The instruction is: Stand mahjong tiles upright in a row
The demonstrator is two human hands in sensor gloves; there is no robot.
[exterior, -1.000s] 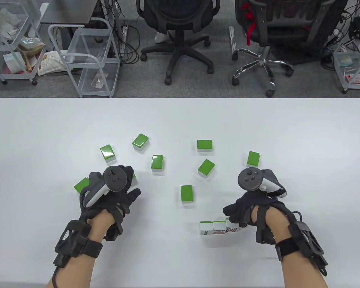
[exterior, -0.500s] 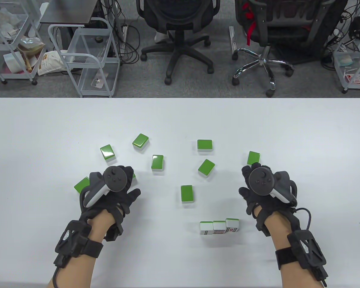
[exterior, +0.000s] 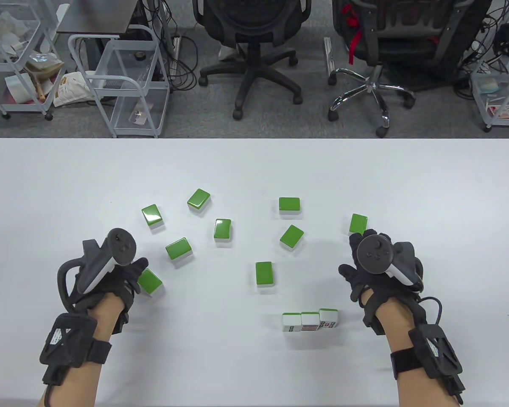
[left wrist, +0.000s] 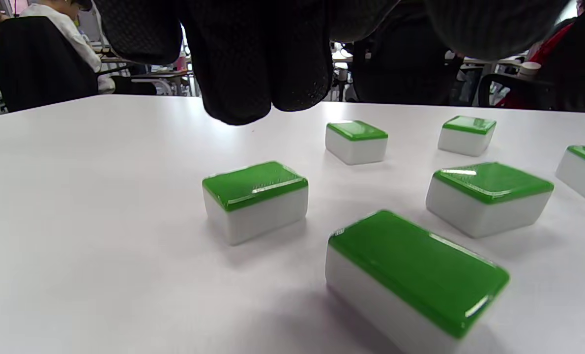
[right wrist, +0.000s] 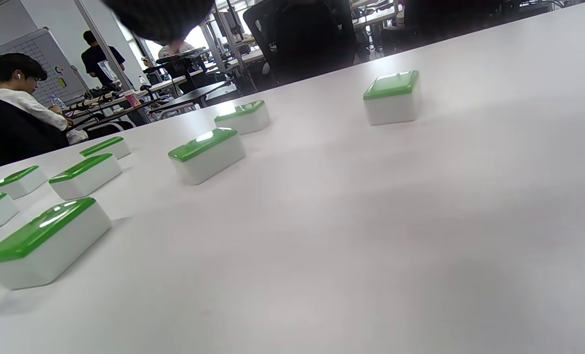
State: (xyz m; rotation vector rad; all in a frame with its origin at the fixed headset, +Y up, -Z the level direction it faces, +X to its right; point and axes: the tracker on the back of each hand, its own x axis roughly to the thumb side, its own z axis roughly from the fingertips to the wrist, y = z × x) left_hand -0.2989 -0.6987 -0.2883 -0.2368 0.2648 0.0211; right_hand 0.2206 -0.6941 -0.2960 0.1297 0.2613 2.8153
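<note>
Three upright tiles [exterior: 310, 321] stand in a row near the table [exterior: 254, 169] front edge. Left hand [exterior: 106, 275] fingers touch a flat tile [exterior: 149, 281]; right hand [exterior: 377, 271] hovers released, grasping nothing.

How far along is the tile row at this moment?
Done: three upright tiles stand side by side at the near edge of the table. In hand: nothing; the left hand touches or nearly touches a flat tile, and the right hand nears another. Left: nine flat tiles, green backs up.
</note>
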